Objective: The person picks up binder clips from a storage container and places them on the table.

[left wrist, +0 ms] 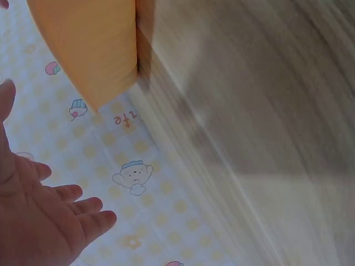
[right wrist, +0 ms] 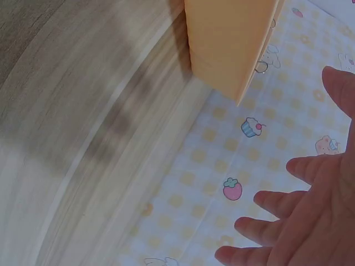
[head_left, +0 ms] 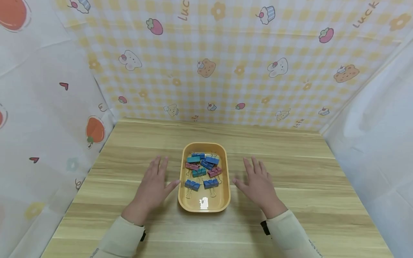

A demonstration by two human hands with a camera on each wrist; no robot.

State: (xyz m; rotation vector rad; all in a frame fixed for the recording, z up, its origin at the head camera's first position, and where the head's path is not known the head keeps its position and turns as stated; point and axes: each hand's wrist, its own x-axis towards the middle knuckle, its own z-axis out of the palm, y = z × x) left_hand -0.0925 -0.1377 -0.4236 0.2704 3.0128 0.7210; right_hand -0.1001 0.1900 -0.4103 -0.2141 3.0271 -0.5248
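Between the two hands: a yellow tray (head_left: 221, 200) stands on the wooden table (head_left: 206, 233), its long sides running away from the person
Inside the tray: nine binder clips (head_left: 199, 172) show, five blue, two teal and two pink, all with wire handles
Far part of the tray: seven clips lie close together, some overlapping
Nearer the person: two blue clips lie side by side, slightly apart, their wire handles pointing towards the person
Tray floor: a bright reflection (head_left: 204, 203) shines near the close end
Left hand (head_left: 150, 189): beside the tray's left wall, fingers extended and lightly spread, thumb reaching towards the rim; whether it touches, I cannot tell
Right hand (head_left: 258, 185): beside the tray's right wall, fingers extended and spread, thumb tip just beside the rim
Sleeves (head_left: 120, 234): pale, with dark patches at the cuffs
Behind the table: a yellow-checked cloth (head_left: 238, 86) printed with cupcakes, strawberries, flowers and cartoon animals
Left side: a white cloth (head_left: 48, 107) with strawberries and hearts
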